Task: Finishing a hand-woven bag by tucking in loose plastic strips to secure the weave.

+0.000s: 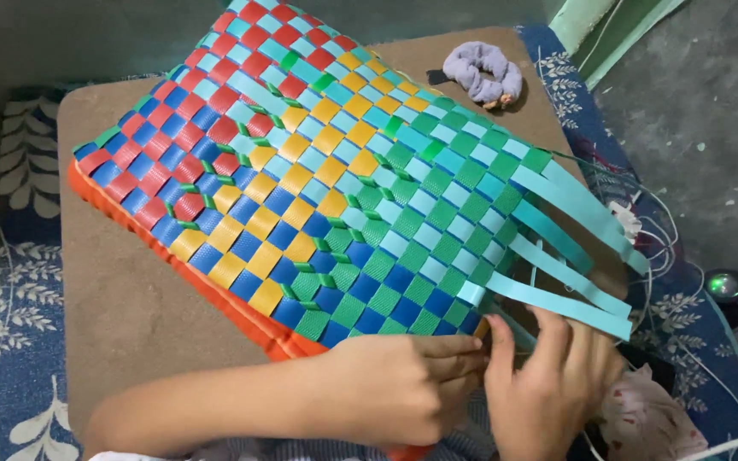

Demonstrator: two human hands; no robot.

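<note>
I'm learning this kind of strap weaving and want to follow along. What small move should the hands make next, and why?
Probably tuck the nearest loose light-blue strap under the next crossing strap. Both hands, left hand and right hand, pinch the woven basket at its unfinished near corner, where several light-blue ends still stick out unwoven past the green and blue checks.

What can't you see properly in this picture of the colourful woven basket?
Head view:
- Fingertips of both hands, left hand and right hand: curled under the basket edge, so their grip is hidden.
- The basket's top corner: cut off by the picture's top edge.
- The small green-lit thing: too small and blurry to identify.
- The person's arms: cut off at the bottom edge.
</note>
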